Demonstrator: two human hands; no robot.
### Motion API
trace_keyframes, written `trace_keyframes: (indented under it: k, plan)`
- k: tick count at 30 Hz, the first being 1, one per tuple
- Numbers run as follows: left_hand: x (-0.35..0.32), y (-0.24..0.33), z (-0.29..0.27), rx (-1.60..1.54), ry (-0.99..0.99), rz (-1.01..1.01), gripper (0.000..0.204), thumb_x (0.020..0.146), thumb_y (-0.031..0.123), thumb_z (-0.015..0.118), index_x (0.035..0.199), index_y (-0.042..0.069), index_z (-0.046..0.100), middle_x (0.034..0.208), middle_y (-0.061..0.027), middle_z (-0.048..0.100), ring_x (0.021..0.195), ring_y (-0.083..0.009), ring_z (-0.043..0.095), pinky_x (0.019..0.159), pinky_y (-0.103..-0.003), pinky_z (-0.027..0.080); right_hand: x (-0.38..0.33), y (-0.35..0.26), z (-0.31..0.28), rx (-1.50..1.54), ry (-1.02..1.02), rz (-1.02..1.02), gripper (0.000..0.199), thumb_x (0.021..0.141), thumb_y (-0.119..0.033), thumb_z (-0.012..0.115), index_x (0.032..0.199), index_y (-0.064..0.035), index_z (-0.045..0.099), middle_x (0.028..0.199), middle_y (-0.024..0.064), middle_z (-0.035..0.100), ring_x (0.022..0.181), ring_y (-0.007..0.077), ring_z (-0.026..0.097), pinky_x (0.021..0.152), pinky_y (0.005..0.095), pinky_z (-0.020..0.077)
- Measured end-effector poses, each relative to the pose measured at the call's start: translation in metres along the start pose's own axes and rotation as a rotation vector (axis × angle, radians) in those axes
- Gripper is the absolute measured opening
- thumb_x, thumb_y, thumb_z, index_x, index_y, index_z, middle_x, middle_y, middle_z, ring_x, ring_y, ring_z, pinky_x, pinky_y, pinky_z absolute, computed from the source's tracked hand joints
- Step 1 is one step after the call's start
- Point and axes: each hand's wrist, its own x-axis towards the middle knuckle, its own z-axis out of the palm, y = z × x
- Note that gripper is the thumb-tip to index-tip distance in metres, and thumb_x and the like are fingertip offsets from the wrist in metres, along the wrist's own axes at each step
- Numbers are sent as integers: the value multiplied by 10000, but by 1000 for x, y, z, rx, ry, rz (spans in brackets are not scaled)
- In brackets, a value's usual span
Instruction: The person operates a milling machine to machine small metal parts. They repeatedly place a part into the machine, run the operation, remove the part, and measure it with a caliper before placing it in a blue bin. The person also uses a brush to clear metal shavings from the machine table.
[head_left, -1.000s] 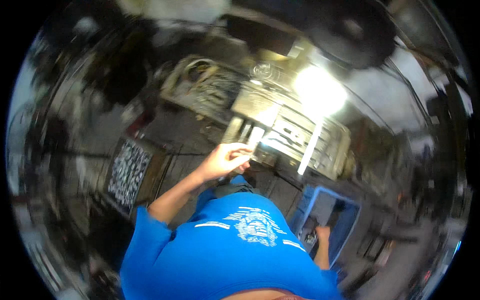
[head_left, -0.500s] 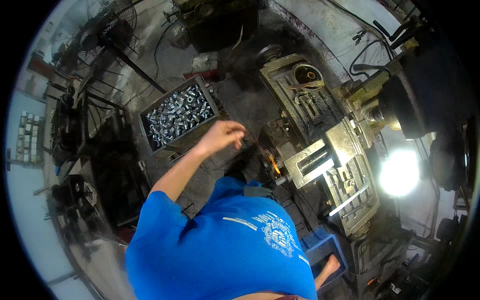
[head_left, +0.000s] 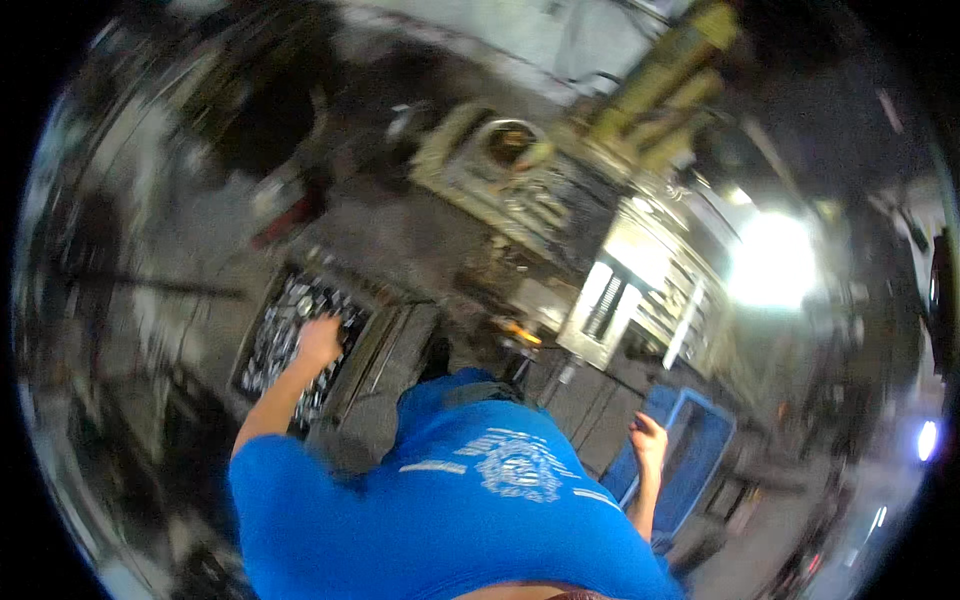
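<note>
My left hand (head_left: 320, 341) reaches over the dark open bin (head_left: 362, 345) at the left and is at the heap of small metal cylindrical parts (head_left: 292, 325) inside it. Motion smears its fingers, so whether they grip a part cannot be made out. On the right, my right hand (head_left: 649, 440) is raised at the near side of a blue plastic crate (head_left: 712, 412). Its fingers are curled in. Anything inside them is hidden.
A milling machine with a long slotted table (head_left: 520, 205) stands ahead to the right, a bright lamp (head_left: 775, 262) beyond it. A red object (head_left: 285, 222) lies on the floor past the bin. The whole view is blurred.
My view has swung round. My left hand has gone from the air beside the bin to the metal parts in it. My right hand has come up from inside the blue crate.
</note>
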Motion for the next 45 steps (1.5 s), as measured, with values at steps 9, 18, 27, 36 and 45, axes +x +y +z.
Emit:
trace_keyframes:
  k: [9,18,27,36,45]
  plan:
    - [9,1,-18,214,-96,186,226,671,81,619,891,37,589,900,-174,618,800,-328,622,688,-414,498,-25,-12,32,-249,-54,8,430,626,-75,596,1051,-23,641,874,100,671,780,143,626,679,275,491]
    - [15,21,-51,-736,42,24,233,747,118,653,918,-32,603,692,-128,617,608,-210,584,550,-307,451,1,-18,-15,-156,-6,-12,432,634,-26,553,1059,7,625,874,83,670,802,151,620,728,285,489]
    - [-1,320,-188,-1330,-318,603,150,789,1,627,938,-13,611,843,-63,643,756,-127,624,694,-250,506,0,-207,36,121,-483,-924,478,562,-25,538,1030,-40,632,1183,171,547,1037,257,561,907,318,426]
    - [11,367,-169,-1427,-459,591,162,822,10,597,983,-8,588,889,-55,634,831,-118,609,757,-255,502,16,-201,49,312,-473,-882,425,554,15,508,951,-26,651,1052,133,591,956,246,593,859,297,448]
    - [58,344,-168,-1476,-441,633,137,843,53,584,955,-24,599,775,-70,635,681,-123,607,632,-254,506,23,-198,77,118,-25,-808,412,589,-2,546,993,-1,624,1030,137,609,917,216,602,827,292,468]
